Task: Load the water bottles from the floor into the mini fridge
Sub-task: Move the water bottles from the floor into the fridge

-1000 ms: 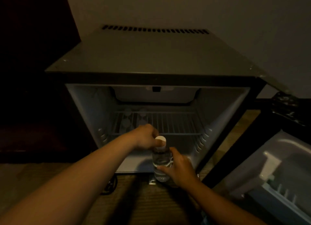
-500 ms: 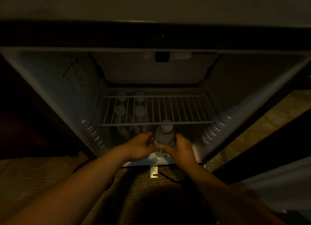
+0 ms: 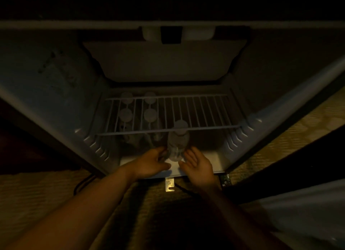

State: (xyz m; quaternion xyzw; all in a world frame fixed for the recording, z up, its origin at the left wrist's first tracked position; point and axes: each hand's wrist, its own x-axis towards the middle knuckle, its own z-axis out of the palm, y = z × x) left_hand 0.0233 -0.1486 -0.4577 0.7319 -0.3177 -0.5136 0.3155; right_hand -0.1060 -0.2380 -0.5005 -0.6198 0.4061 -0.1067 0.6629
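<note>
One clear water bottle (image 3: 178, 147), white cap, upright in fridge (image 3: 56, 92), L hand (image 3: 151, 162), R hand (image 3: 197, 164) fingers (image 3: 189, 154) released.

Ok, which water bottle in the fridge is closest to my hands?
The front bottle, upright between left hand and right hand. The other four bottles stand farther back on the left, under the wire shelf.

You're working in very dim, warm light, and the top of the frame is nearly black. The mini fridge (image 3: 46, 85) catches a faint grey glow, brightest along its front lip. A heavy shadow darkens the floor (image 3: 46, 190) at bottom centre. Everything looks soft and grainy, and the wide lens splays the fridge walls outward.
</note>
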